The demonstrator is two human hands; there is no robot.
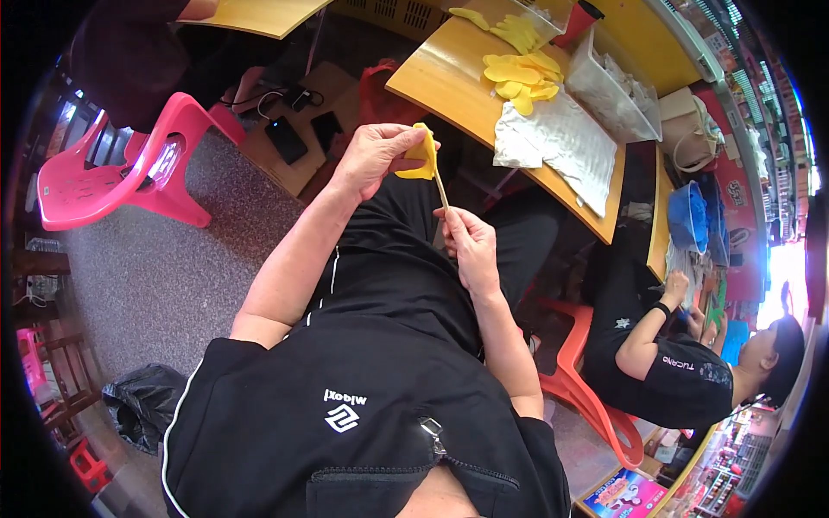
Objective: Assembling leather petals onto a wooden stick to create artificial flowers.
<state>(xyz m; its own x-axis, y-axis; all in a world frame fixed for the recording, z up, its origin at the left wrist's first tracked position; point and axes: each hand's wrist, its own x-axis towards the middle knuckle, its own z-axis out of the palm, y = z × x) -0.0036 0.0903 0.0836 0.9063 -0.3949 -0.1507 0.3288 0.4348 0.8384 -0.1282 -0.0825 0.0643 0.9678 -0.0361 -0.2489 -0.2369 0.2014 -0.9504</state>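
Just off the near edge of the table (442, 67), up in the air, here's the yellow piece (429, 154)! The left hand (370, 160) has its fingers pinching it; the right hand's (471, 249) fingers pinch the slim stick (440, 191) below. Looks light, soft, probably easily creased; the stick seems stiffer. Best grip: piece by its rim, stick low down.

A pink chair (112, 194) stands on the speckled grey floor (164, 276), left of a yellowish wooden table (436, 78), while white light (787, 268) glares at far right.
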